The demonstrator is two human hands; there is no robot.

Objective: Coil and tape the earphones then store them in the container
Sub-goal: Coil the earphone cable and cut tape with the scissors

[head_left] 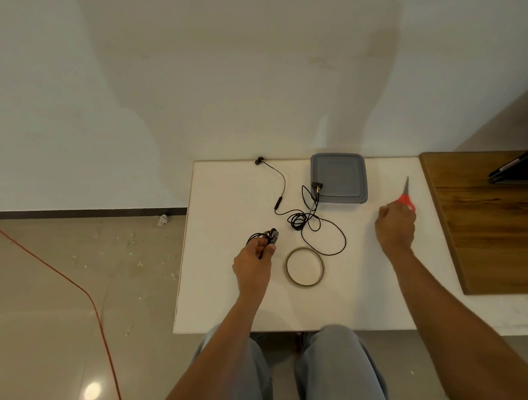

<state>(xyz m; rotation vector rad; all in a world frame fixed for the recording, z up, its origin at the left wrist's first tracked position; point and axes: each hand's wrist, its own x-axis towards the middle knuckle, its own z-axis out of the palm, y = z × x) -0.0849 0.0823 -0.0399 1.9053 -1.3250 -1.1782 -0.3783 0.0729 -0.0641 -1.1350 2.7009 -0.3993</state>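
Our left hand (253,258) grips a coiled earphone bundle (266,236), which seems not yet taped. The tape roll (304,284) lies just right of it. Farther back, a second set of earphones (297,221) sprawls uncoiled beside the lidded container (338,177). At right, our right hand (394,226) clasps the scissors (406,199).

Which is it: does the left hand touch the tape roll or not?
Apart. The head view shows bare table between the left hand, gripping coiled earphones, and the tape roll.
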